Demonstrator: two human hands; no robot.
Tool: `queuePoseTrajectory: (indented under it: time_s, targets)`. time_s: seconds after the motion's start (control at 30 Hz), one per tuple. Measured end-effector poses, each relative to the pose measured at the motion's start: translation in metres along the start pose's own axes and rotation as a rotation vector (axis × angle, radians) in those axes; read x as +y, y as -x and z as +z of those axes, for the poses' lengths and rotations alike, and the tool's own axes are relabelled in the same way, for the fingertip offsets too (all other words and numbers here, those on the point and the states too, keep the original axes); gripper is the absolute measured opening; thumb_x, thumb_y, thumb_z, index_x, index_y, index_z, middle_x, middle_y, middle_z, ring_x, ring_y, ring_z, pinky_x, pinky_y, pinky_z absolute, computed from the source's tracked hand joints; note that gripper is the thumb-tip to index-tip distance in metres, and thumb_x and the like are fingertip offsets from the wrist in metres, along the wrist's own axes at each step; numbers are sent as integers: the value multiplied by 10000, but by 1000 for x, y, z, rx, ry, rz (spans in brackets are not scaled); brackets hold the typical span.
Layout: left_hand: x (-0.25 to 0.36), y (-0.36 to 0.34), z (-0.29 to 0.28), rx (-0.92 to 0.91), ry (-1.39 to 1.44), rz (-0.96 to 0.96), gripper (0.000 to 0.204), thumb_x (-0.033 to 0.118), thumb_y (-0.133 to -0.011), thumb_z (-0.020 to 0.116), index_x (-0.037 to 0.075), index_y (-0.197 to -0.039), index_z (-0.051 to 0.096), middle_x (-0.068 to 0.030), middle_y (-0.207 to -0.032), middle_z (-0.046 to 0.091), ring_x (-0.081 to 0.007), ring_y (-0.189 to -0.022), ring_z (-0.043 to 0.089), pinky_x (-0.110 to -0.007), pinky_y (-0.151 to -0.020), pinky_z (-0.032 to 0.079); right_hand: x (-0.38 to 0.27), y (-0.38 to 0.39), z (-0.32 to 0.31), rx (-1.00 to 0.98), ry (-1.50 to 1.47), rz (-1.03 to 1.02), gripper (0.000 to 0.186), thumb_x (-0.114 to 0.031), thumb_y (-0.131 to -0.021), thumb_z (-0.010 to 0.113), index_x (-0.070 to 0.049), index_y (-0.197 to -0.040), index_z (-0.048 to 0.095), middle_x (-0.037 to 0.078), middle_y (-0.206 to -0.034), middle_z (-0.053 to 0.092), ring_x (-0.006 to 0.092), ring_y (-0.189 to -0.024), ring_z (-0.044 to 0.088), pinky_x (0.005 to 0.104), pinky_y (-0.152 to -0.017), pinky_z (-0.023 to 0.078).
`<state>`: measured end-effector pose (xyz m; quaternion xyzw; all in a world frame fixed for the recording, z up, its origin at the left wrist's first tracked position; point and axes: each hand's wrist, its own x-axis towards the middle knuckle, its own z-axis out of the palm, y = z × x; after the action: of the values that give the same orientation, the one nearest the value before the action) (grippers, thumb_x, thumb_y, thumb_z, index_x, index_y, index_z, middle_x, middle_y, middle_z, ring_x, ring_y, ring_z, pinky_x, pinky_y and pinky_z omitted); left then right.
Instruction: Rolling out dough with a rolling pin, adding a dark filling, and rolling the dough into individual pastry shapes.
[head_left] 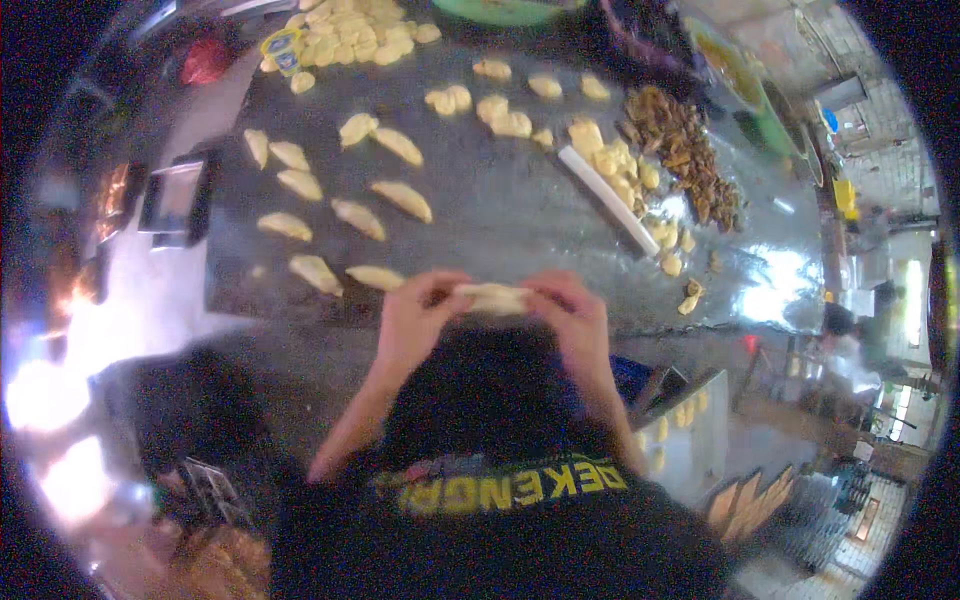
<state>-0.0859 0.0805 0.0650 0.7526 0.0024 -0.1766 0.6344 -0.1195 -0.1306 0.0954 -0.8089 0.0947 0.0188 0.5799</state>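
The person holds a soft piece of dough (492,297) up in front of the chest, just over the near edge of the dark table (500,200). The left hand (415,318) pinches one end and the right hand (570,315) pinches the other, fingers closed tight on it, so it does not sag or fall. Both arms bend in from the sides and the elbows stick out. Finished folded pieces (345,205) lie in rows, each apart, likely so they do not stick. A brown pile of filling (690,160) and a white stick (608,198) wait on the right.
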Motion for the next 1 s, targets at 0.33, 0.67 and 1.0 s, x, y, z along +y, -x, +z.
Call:
queuePoseTrajectory:
  time_s: [0.33,0.67,1.0]
  targets:
    - [-45,-62,57,168,-922,596,192,152,-858,599,101,-1027,676,-73,-1019,607,-281,-961,577,-405,-806,479,90,-41,-25,241,749,-454,127,-134,-818,676,-59,-920,688,104,-978,656,350,-920,581,440,-823,474]
    - [-52,-60,53,186,-948,598,207,113,-841,599,75,-1040,644,-76,-1013,602,-266,-970,568,-427,-816,471,80,-26,-27,181,851,-438,195,-126,-800,660,-107,-993,682,65,-1048,625,305,-951,564,424,-845,437]
    - [-17,-33,75,97,-1030,596,426,130,-826,582,40,-1242,561,-137,-1314,508,-325,-1238,475,-448,-1036,396,84,-18,-19,200,757,-281,289,-138,-803,637,-104,-1091,637,89,-1058,620,325,-977,548,442,-875,415]
